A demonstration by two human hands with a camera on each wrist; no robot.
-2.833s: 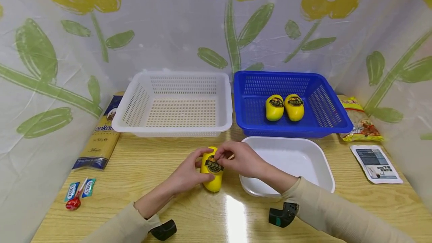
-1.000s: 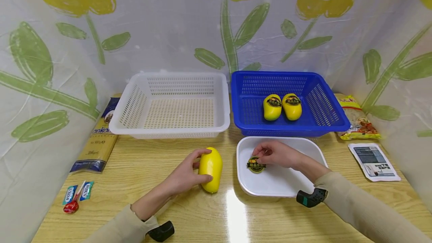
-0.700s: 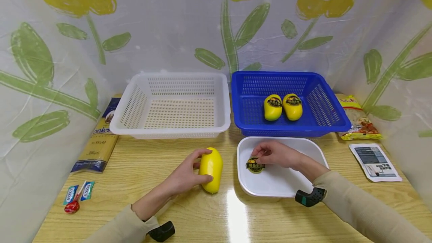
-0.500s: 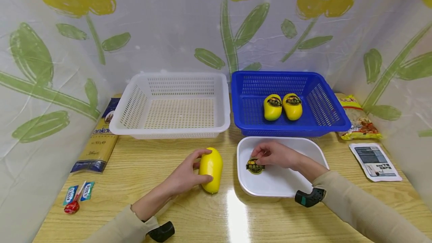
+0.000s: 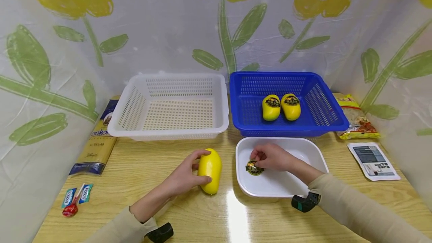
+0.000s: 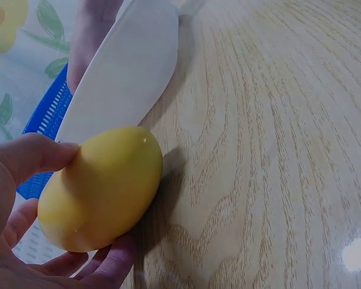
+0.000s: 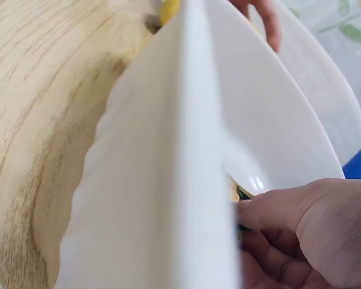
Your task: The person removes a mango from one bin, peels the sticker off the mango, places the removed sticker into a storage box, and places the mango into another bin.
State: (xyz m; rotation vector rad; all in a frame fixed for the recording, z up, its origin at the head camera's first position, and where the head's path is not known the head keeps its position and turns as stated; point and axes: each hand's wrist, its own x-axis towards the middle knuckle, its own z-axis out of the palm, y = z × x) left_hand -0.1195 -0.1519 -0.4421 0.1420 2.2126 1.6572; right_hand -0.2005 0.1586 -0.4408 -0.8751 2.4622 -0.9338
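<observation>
My left hand grips a smooth yellow mango on the wooden table, thumb on the near side and fingers round the far side. In the left wrist view the bare mango sits between thumb and fingers. Inside the white tub, my right hand pinches a black and gold sticker by its edge, low over the floor of the tub. The tub's wall hides much of the sticker in the right wrist view.
Behind the tub stands a blue basket with two stickered mangoes. A white basket is to its left. Pasta, a lollipop and small packets lie left; a noodle bag and a flat white pack lie right.
Earlier the right hand was at the sticker on the held mango. It has since moved right into the tub with the sticker, which now lies lower. The left hand keeps its grip.
</observation>
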